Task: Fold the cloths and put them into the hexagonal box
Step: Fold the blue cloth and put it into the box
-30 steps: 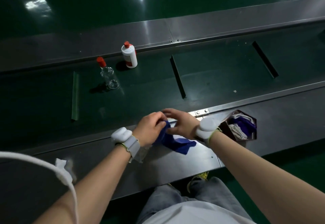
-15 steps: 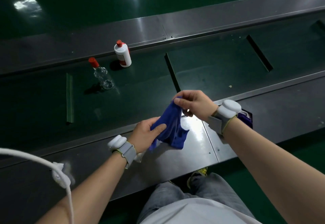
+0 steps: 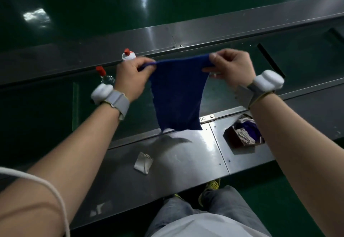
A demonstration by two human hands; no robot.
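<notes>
The left hand [image 3: 130, 79] and the right hand [image 3: 231, 69] each pinched 1 top corner of a blue cloth [image 3: 177, 95], holding it stretched and hanging in the air above the steel ledge [image 3: 186, 154]. The hexagonal box [image 3: 242, 134] sat on the ledge under the right forearm, already holding what looked like white and purple cloths. A small folded grey cloth [image 3: 143, 162] lay nearer. 2 red-capped bottles [image 3: 104, 74] stood behind the left hand.

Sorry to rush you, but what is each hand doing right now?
Left hand: closed, pinching the left top corner of the blue cloth.
Right hand: closed, pinching the right top corner of the same cloth, which hangs spread between them.
</notes>
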